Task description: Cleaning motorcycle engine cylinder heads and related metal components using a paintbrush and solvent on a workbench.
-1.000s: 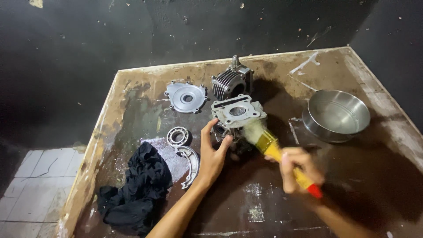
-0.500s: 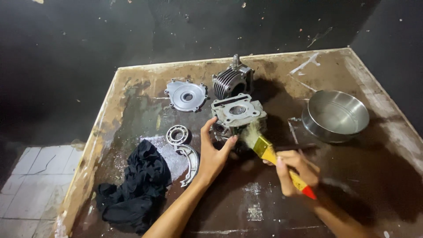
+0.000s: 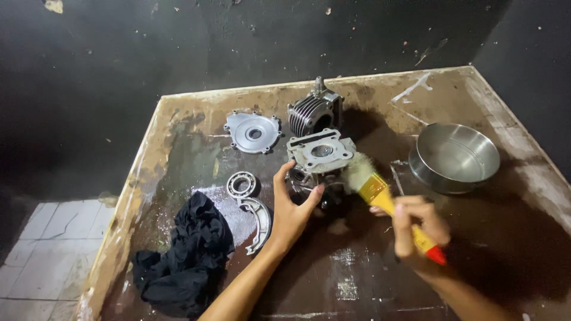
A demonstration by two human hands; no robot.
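A grey metal engine part with a flat flange top stands in the middle of a stained wooden tray. My left hand grips its near left side, thumb up along the edge. My right hand holds a paintbrush with a yellow handle and red tip. The pale bristles press against the part's right side.
A finned cylinder and a round metal cover lie behind the part. A bearing and a curved metal piece sit left of my hand, beside a black rag. A steel bowl stands at the right.
The brush has shifted slightly along the part's right side, from its near edge up toward the flange. My left hand keeps the same grip.
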